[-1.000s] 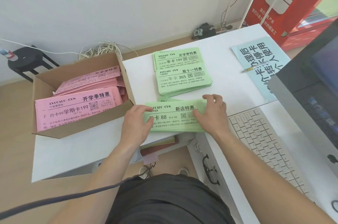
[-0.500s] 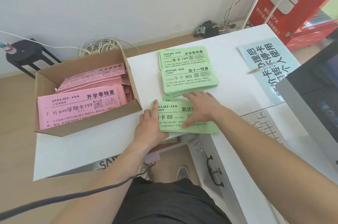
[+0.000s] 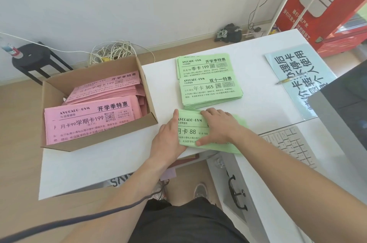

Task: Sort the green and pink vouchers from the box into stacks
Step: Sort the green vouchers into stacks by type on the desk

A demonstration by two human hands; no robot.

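A cardboard box (image 3: 150, 101) at the left of the white table holds pink vouchers (image 3: 89, 121) in loose piles. Two stacks of green vouchers lie on the table: a far stack (image 3: 208, 81) and a near stack (image 3: 190, 129) at the front edge. My left hand (image 3: 168, 139) rests against the left edge of the near stack, fingers straight. My right hand (image 3: 218, 125) lies flat on top of that stack, fingers straight, covering much of its print.
A pale blue printed sign (image 3: 297, 77) with a pen (image 3: 292, 79) on it lies at the right. A white keyboard (image 3: 294, 145) and a monitor (image 3: 341, 115) stand near right. On the floor are a black stool (image 3: 33, 60), coiled cable (image 3: 113, 52) and a red cabinet (image 3: 325, 4).
My right hand slid from the stack's right end to its middle top. My left hand shifted to the stack's left edge. The camera view moved slightly.
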